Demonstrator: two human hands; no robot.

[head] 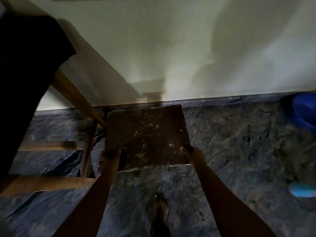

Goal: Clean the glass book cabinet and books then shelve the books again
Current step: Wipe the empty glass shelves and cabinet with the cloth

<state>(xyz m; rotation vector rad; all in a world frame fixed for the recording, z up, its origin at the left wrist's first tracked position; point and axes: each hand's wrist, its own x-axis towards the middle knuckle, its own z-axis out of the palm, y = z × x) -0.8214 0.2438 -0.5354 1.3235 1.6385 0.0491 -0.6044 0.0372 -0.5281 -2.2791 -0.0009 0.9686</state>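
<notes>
The person holds a worn brown panel point(147, 134) low over the stone floor point(230, 151), near the wall point(171, 48). The left hand point(112, 154) has its grip curled on the near left corner. The right hand point(191, 152) pinches the near right corner, thumb on top. A blue basin point(304, 112) stands well apart.

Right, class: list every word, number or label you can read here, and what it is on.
None can be read.
The worn brown board, held by the left hand and right hand: pale scuffs only, no letters.
The blue basin: no marking shows; the picture is blurred.
</notes>
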